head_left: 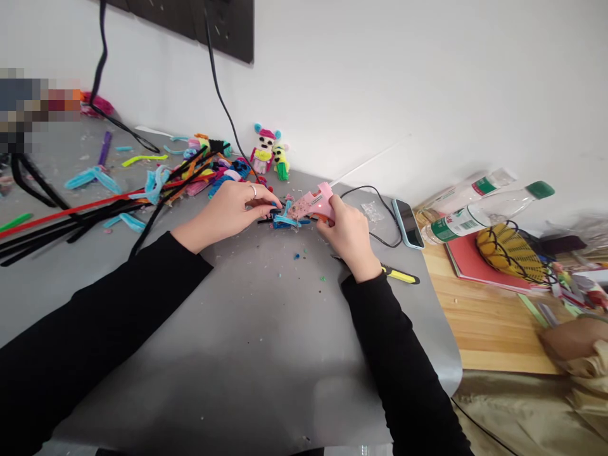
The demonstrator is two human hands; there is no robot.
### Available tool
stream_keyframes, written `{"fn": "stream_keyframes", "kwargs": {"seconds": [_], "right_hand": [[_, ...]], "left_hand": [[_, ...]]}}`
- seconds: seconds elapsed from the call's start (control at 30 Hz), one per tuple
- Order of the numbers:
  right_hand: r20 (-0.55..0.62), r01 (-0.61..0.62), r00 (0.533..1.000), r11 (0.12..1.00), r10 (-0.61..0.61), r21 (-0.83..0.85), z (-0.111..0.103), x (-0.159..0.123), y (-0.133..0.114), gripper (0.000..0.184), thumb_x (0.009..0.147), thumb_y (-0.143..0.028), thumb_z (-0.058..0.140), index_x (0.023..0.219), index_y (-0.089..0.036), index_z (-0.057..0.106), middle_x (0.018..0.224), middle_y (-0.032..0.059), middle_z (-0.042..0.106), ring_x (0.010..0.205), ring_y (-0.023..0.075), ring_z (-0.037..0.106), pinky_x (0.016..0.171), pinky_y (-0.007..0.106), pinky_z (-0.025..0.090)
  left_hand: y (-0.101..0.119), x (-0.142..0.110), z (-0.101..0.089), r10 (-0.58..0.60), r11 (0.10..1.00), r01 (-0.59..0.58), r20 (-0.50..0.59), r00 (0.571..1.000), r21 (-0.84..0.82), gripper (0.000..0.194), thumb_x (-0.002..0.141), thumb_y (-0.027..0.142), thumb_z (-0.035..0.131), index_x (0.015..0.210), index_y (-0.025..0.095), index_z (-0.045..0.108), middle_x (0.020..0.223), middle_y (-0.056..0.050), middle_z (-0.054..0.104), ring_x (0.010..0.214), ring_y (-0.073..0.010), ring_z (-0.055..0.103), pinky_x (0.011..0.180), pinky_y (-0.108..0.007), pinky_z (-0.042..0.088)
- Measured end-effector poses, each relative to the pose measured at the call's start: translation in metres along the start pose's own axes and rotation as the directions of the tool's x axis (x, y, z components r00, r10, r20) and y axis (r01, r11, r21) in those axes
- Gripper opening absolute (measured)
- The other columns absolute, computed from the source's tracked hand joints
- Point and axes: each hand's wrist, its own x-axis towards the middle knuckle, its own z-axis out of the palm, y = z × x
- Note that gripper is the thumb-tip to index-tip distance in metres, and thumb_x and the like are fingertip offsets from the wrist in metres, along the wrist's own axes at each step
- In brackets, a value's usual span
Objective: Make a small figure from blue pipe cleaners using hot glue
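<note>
My right hand [350,234] is wrapped round a pink hot glue gun [311,204], whose nozzle points left and down. A long pale glue stick [363,163] sticks out of its back end. My left hand [232,212] wears a ring and pinches a small dark blue pipe cleaner piece [274,208] close to the nozzle. Just below the gun's front lie light blue pipe cleaner pieces [285,220], with darker bits around them; the nozzle tip is hard to make out. A yellow and black utility knife [400,275] lies partly under my right wrist.
Black pipe cleaners [95,218] and a heap of coloured ones [213,164] spread over the left of the grey table [266,354]. Two fuzzy figures [265,152] stand by the wall. A phone [407,223], plastic bottles [479,215] and a black cord [221,95] are nearby.
</note>
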Motion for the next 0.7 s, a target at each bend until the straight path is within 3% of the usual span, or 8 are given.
{"fn": "stream_keyframes", "kwargs": {"seconds": [0.33,0.7], "right_hand": [[-0.014,-0.004,1.000,1.000,0.004,-0.004,0.0008,0.0004,0.0013,0.014,0.084,-0.020,0.057,0.097,-0.021,0.054,0.075,0.0042,0.061,0.065,0.0207,0.049,0.062,0.030,0.019],[-0.020,-0.009,1.000,1.000,0.009,-0.012,0.0001,0.0007,0.0028,0.014,0.086,-0.021,0.056,0.100,-0.021,0.057,0.075,0.0038,0.061,0.066,0.0207,0.049,0.063,0.031,0.019]], "left_hand": [[0.0009,0.0001,-0.0003,0.024,1.000,-0.024,-0.008,1.000,0.003,0.020,0.090,0.032,0.067,0.097,0.023,0.083,0.099,-0.004,0.083,0.077,-0.0189,0.074,0.076,-0.029,0.058],[-0.0026,-0.0002,-0.0004,0.046,0.999,-0.046,0.001,0.999,0.029,0.026,0.094,0.039,0.064,0.100,0.022,0.083,0.100,-0.005,0.083,0.078,-0.0188,0.073,0.075,-0.029,0.058]]}}
